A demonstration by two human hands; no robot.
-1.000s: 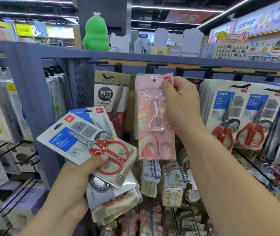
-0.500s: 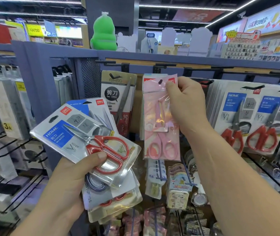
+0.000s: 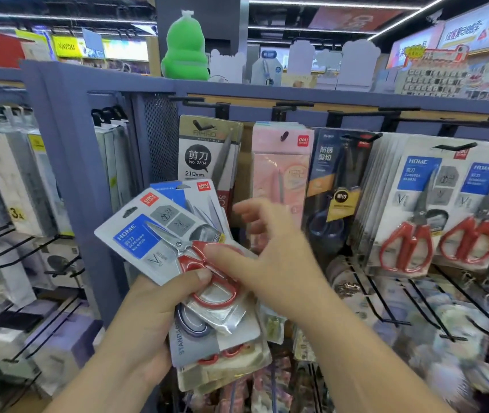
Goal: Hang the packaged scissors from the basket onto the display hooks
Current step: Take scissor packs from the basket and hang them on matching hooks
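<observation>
Grips fanned stack of glossy card-backed scissor packs (image 3: 136,236) in left hand (image 3: 154,317), thumb over red loop handles, touches its top with spread right hand (image 3: 279,263), below flat pink pack (image 3: 279,162) hanging on hook (image 3: 283,135).

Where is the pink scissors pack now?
Head view, centre: the pink scissors pack hangs between the 210mm scissors pack and the dark-blue scissors pack, behind the right hand.

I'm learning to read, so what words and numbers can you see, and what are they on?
"HOME", "deli": top pack in the left hand.
"No. 2304", "210mm": grey hanging pack.
"deli": pink hanging pack.
"HOME": hung red-handled packs.
"STANDAR…": lower held pack.
Small print and far signs: too blurred to read.
</observation>
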